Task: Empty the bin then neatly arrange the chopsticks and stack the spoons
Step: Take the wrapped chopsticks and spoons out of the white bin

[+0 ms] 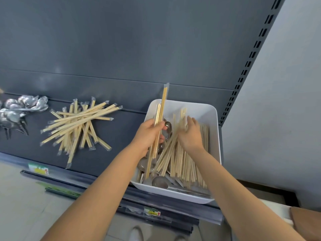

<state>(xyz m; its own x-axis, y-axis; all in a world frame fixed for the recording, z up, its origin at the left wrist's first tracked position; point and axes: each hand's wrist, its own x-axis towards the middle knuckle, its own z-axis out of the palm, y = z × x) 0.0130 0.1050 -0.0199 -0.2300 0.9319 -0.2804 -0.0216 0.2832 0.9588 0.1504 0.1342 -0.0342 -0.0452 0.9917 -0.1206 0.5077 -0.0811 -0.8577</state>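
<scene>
1. While the left hand hovered over the left side of the white bin, its fingers and thumb were curled tight round a small bundle of wrapped chopsticks. The bundle stood nearly upright, its top rising past the bin's far rim and its lower ends hanging over the contents.
2. The right hand lay palm down inside the bin, on the loose chopsticks. Its fingers dipped in among the sticks, and whether they gripped any could not be told.
3. The bin sat at the right end of the dark shelf, close to the pale wall.
4. It was far from empty. The loose chopsticks filled its middle and right side, and metal spoons lay beneath them and in the near-left corner.
5. On the shelf to the left of the bin, well apart from it, lay a pile of chopsticks in clear wrappers, criss-crossed in no order.
6. Farther left, near the frame's edge, sat a heap of spoons, shiny and jumbled together.
7. A price label was fixed to the shelf's front strip below the bin.
</scene>
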